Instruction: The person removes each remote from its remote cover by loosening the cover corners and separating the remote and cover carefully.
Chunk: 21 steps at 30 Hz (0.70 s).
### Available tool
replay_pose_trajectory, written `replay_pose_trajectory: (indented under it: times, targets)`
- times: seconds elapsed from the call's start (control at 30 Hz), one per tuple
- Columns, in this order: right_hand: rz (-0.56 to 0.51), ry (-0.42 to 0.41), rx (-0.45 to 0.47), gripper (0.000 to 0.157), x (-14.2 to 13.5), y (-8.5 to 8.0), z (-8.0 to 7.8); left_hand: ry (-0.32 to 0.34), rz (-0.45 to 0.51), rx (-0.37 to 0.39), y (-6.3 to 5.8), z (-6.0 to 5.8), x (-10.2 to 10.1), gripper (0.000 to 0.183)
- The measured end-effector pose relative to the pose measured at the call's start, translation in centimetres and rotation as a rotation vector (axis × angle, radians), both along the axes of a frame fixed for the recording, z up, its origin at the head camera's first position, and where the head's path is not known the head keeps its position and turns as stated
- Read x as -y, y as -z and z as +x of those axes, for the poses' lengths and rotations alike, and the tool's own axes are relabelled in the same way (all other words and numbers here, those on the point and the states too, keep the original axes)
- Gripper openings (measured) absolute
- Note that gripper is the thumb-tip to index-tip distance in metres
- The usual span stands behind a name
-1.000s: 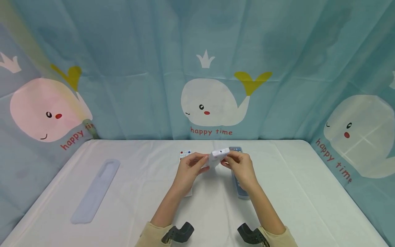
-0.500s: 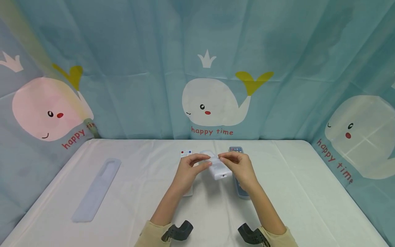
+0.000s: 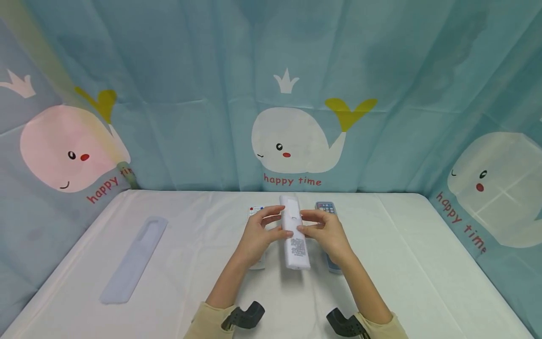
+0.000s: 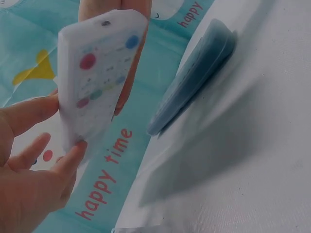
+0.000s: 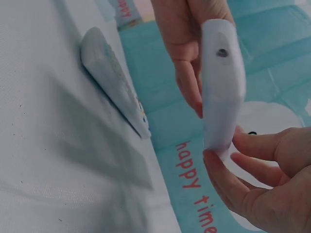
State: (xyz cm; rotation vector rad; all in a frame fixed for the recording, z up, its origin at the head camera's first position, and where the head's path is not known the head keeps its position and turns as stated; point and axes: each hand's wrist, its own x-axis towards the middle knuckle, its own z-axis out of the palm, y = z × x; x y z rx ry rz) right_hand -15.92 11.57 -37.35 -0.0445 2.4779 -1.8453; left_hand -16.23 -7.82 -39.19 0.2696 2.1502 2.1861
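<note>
Above the table, a white remote control [image 3: 291,219] is pinched between the two hands. The left hand [image 3: 255,237] grips its left edge with thumb and fingers. Thumb and fingers of the right hand [image 3: 329,237] grip the opposite edge. In the head view its back faces up, with a grey printed label near the lower end. The left wrist view shows the remote's front [image 4: 99,73], whose red, blue and green buttons look hazy, as if under a translucent cover. Its end [image 5: 222,53] with a small dark spot faces the right wrist camera.
A second white remote [image 3: 256,210] lies partly hidden behind the left hand. The right forearm partly covers a blue-grey remote [image 3: 325,206]. At the left lies a long translucent sleeve [image 3: 134,261] on the white-covered table [image 3: 423,282]. A whale-print curtain [image 3: 190,141] stands behind.
The held remote has turned from end-on to back up, its labelled end swinging down toward the person. Both hands keep hold of it, with the fingers shifting along its edges.
</note>
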Motion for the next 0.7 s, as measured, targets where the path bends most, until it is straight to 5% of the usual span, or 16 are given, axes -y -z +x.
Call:
replay_pose_trajectory:
  times: [0.4,0.7]
  targets:
    - [-0.048,-0.034,0.019,0.063,-0.18,0.20,-0.41,0.018,-0.063,0.053,0.12,-0.15,-0.20,0.086]
    - [-0.035,-0.040,-0.004,0.064,-0.43,0.33,-0.52,0.004,-0.134,0.011,0.40,-0.04,-0.51,0.086]
